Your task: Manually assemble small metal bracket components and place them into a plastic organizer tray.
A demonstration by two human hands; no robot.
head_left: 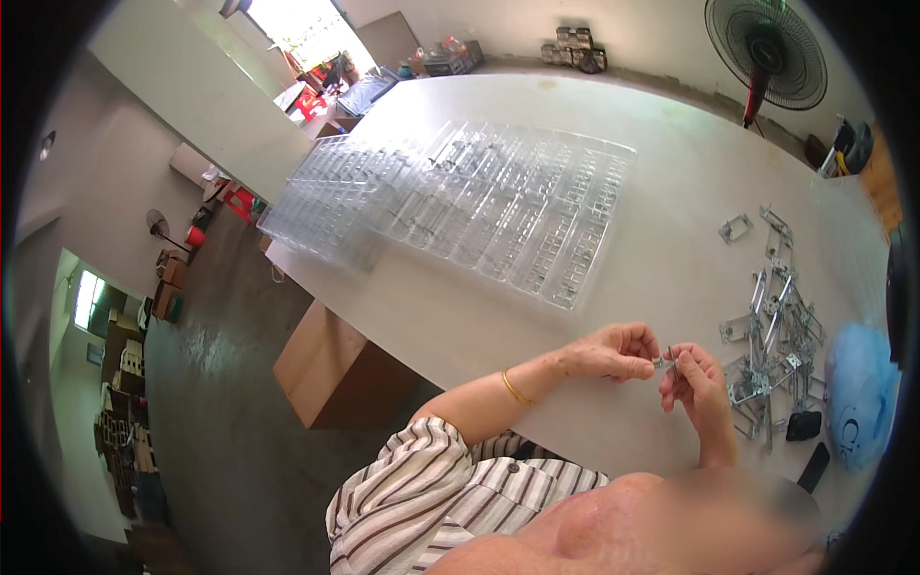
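Observation:
Over the near right part of the pale table [652, 297], my left hand [613, 353] and my right hand [695, 379] meet, fingertips almost touching. Both are closed in a pinch on a small metal part [664, 364], mostly covered by the fingers; its exact kind is too small to make out. Just right of my right hand lies a loose heap of silvery metal brackets [767, 335], some flat and frame-like, some long and narrow. Farther off, a clear plastic compartment tray [585, 278] holds rows of small metal pieces.
A second clear tray [326, 206] adjoins the first at the left. A blue plastic bag [860, 393] and a small black object [803, 425] sit right of the heap. A cardboard box [331, 369] stands below the table's left edge. A fan [767, 53] stands beyond the far side.

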